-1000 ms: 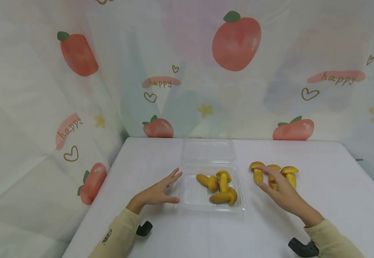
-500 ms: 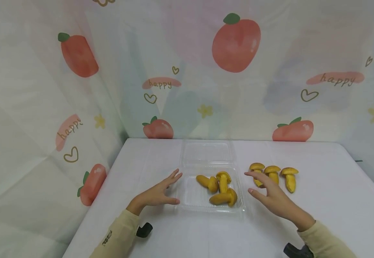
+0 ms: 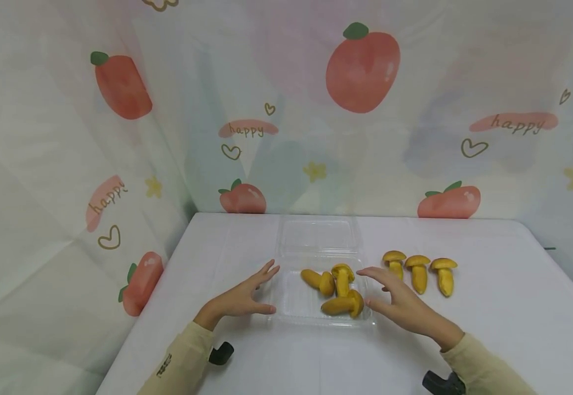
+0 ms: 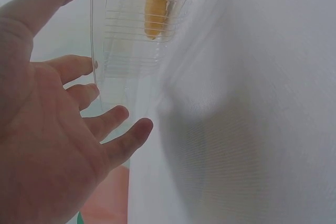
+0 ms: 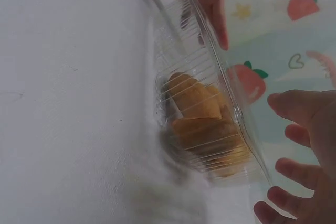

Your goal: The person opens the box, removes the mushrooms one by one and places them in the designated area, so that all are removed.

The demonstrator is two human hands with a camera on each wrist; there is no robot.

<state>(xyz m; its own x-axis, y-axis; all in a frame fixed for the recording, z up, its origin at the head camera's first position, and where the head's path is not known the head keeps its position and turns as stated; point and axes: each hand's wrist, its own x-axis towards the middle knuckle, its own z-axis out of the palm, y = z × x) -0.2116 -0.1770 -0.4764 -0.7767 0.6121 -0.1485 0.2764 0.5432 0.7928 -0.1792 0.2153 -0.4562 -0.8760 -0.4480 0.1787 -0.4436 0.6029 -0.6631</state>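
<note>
The right hand [image 3: 407,310], fingers spread and holding nothing, is beside an open, clear plastic rectangular container [image 3: 290,299]; the left hand [image 3: 237,296], equally spread, meets its opposite rim. Three yellow, round-capped mushrooms [image 3: 337,305] lie inside, three matching ones [image 3: 419,275] on the white table [image 3: 346,359].

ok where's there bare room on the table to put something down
The table is bare in front of the clear box, between the sleeves; beyond the left hand, left of the box; and right of the three loose mushrooms. Crowded: around the right hand, and the box's middle and right, holding three more mushrooms.
</note>
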